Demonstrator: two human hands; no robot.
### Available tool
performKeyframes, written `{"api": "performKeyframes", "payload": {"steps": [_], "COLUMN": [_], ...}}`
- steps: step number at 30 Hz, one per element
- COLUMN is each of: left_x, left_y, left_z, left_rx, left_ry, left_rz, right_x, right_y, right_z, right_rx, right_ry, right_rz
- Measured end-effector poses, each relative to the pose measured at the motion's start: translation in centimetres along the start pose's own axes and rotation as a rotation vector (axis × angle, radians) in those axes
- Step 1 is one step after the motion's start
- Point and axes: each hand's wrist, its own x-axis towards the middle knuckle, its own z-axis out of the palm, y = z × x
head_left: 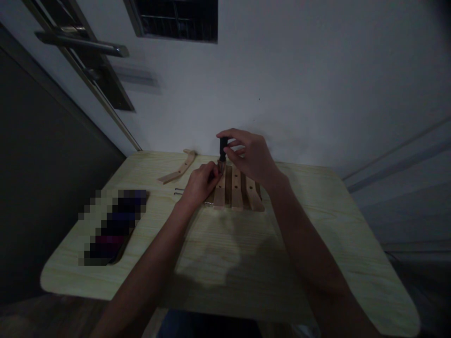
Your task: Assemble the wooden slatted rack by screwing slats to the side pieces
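Observation:
My right hand [251, 152] grips the black handle of a screwdriver [223, 148], which stands upright with its tip pointing down. Low beside that tip, my left hand [200, 184] has its thumb and fingers pinched together; what lies between them is too small and dark to make out. Under both hands is a darker brown board [229, 180] bearing pale wooden strips [237, 188] with round holes, laid side by side. The screwdriver meets the far end of the leftmost strip. My left hand rests against that strip and covers part of it.
A loose bent wooden strip [181, 170] with holes lies at the table's back left. Two thin metal pieces [178, 191] lie left of my left hand. A pixelated phone-like object [116, 227] is on the left of the table [225, 267]. Behind stands a white wall [299, 84].

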Motion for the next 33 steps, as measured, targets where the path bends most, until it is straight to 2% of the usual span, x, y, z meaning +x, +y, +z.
{"api": "performKeyframes", "payload": {"steps": [18,23,33], "left_x": [0.02,-0.05,-0.02], "left_y": [0.02,0.03,0.04], "left_z": [0.0,-0.04,-0.16], "left_rx": [0.009,0.019,0.031], "left_ry": [-0.003,-0.005,-0.014], "left_rz": [-0.011,-0.018,0.024], "right_x": [0.1,-0.02,-0.01], "right_y": [0.3,0.07,0.15], "right_z": [0.19,0.12,-0.14], "right_rx": [0.007,0.06,0.01], "right_ry": [0.07,0.013,-0.005], "right_rz": [0.013,0.033,0.076]}}
